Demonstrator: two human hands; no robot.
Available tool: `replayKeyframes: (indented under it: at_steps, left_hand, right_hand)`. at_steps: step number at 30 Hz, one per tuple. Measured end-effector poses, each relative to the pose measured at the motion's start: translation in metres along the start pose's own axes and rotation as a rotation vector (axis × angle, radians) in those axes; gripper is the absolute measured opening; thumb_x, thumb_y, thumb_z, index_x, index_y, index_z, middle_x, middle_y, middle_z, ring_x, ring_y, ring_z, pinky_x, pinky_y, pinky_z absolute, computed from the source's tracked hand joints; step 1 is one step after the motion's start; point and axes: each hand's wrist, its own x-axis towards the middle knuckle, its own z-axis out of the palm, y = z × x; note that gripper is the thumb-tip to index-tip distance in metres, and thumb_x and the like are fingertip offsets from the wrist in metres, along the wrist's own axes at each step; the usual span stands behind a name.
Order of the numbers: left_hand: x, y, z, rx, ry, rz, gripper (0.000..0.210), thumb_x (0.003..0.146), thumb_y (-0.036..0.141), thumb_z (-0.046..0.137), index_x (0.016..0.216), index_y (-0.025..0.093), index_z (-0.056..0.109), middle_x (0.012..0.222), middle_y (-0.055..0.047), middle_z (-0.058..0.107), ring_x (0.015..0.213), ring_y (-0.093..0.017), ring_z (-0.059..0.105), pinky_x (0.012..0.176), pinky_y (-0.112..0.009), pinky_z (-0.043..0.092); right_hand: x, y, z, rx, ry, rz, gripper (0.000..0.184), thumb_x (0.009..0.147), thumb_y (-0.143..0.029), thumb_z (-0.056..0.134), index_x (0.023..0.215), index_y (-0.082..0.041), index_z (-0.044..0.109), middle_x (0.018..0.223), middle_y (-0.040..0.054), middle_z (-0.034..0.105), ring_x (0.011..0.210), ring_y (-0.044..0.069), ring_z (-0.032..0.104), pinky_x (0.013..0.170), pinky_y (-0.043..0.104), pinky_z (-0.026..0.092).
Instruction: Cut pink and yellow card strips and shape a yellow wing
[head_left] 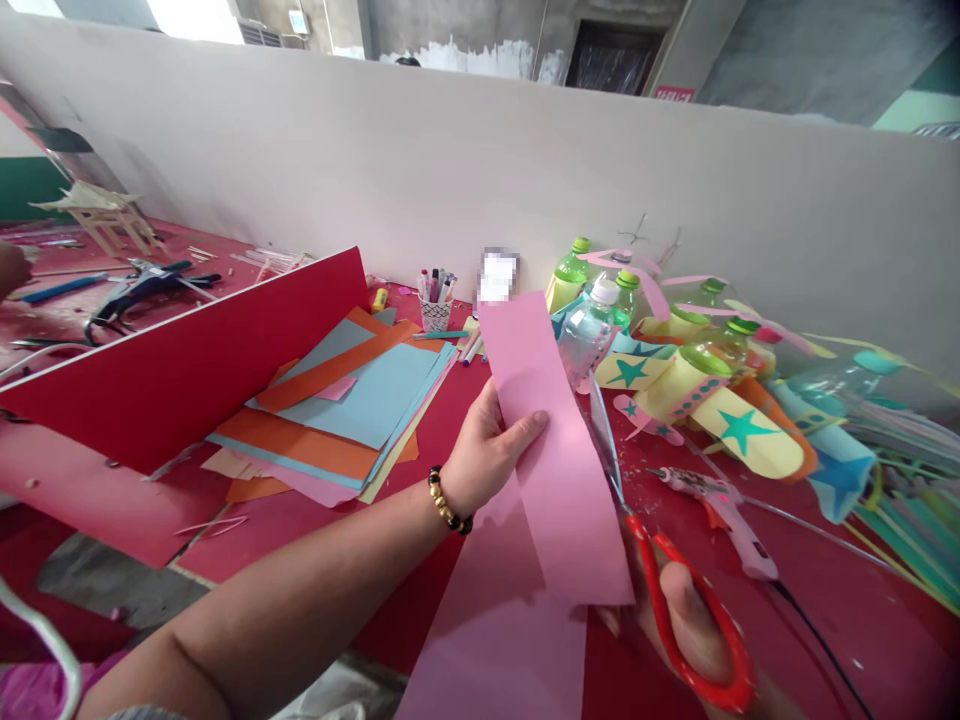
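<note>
Our L arm (pixel 300 585) comes in from bottom L, forearm bare, slanting up & fwd to approx. mid-view. L wrist (pixel 421 522) is abt. straight; our L hand (pixel 484 462) is up in a pinch grip, L thumb (pixel 531 430) on top, pointing up & R, other fingers mostly hidden. Our R hand (pixel 697 630) is lower, nr. bottom R, curled in a grip w/ R thumb (pixel 679 590) uppermost; its fingers are largely hidden too. Hands well apart.
</note>
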Motion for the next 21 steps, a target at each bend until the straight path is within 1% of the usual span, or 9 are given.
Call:
replayKeyframes:
  at_steps: [3,6,10,13,15,17,19,21]
  left_hand:
    - [-0.001,-0.003,0.001,0.008,-0.014,-0.003,0.042,0.073,0.030,0.073,0.109,0.024,0.053,0.107,-0.005,0.064,0.093,-0.022,0.064,0.078,-0.034,0.054]
    - [-0.003,-0.006,0.000,0.026,-0.035,-0.016,0.040,0.074,0.030,0.071,0.110,0.024,0.053,0.106,-0.005,0.064,0.093,-0.022,0.064,0.078,-0.034,0.054]
    - [-0.005,-0.008,0.001,0.027,-0.053,-0.041,0.040,0.075,0.030,0.070,0.111,0.024,0.053,0.108,-0.005,0.064,0.094,-0.022,0.064,0.080,-0.033,0.054]
    - [-0.006,-0.008,0.002,0.028,-0.060,-0.049,0.042,0.075,0.031,0.071,0.112,0.023,0.053,0.107,-0.006,0.064,0.093,-0.022,0.064,0.079,-0.033,0.054]
    - [-0.007,-0.009,0.003,0.028,-0.067,-0.046,0.043,0.074,0.031,0.071,0.112,0.023,0.053,0.105,-0.006,0.065,0.091,-0.022,0.064,0.079,-0.033,0.054]
    - [-0.008,-0.010,0.004,0.025,-0.071,-0.042,0.042,0.075,0.031,0.071,0.112,0.022,0.053,0.105,-0.006,0.065,0.090,-0.022,0.064,0.079,-0.034,0.054]
    - [-0.008,-0.011,0.004,0.013,-0.076,-0.040,0.040,0.077,0.030,0.069,0.112,0.023,0.052,0.106,-0.006,0.064,0.090,-0.021,0.064,0.080,-0.034,0.054]
    - [-0.009,-0.012,0.005,0.002,-0.080,-0.043,0.039,0.077,0.030,0.069,0.111,0.022,0.052,0.108,-0.006,0.064,0.091,-0.021,0.064,0.080,-0.034,0.054]
  right_hand:
    - [-0.001,0.007,-0.002,-0.022,0.021,0.004,0.043,0.078,-0.064,0.045,0.102,-0.034,0.066,0.091,0.0104,0.068,0.089,0.036,0.061,0.068,0.053,0.054]
    - [-0.001,0.008,-0.005,-0.070,0.055,-0.054,0.042,0.075,-0.060,0.056,0.106,-0.034,0.065,0.097,0.0101,0.069,0.098,0.038,0.059,0.074,0.054,0.054]
    - [-0.002,0.006,-0.016,-0.179,0.119,-0.124,0.039,0.072,-0.050,0.067,0.108,-0.036,0.065,0.104,0.0059,0.068,0.112,0.036,0.054,0.086,0.050,0.052]
    - [-0.005,0.007,-0.022,-0.265,0.124,-0.132,0.035,0.074,-0.044,0.068,0.108,-0.036,0.065,0.107,0.0040,0.068,0.116,0.033,0.053,0.091,0.044,0.050]
    - [-0.006,0.010,-0.023,-0.302,0.131,-0.146,0.037,0.076,-0.044,0.067,0.112,-0.035,0.064,0.110,0.0040,0.067,0.117,0.031,0.052,0.094,0.042,0.049]
    - [-0.006,0.010,-0.022,-0.346,0.182,-0.194,0.042,0.076,-0.046,0.066,0.116,-0.034,0.062,0.114,0.0035,0.066,0.120,0.030,0.050,0.096,0.040,0.047]
    - [-0.004,0.005,-0.019,-0.409,0.236,-0.261,0.044,0.075,-0.046,0.067,0.117,-0.035,0.061,0.117,0.0019,0.065,0.122,0.029,0.048,0.098,0.038,0.046]
    - [-0.005,-0.008,-0.014,-0.486,0.236,-0.317,0.041,0.075,-0.046,0.067,0.115,-0.035,0.062,0.116,0.0005,0.065,0.120,0.027,0.050,0.097,0.035,0.047]
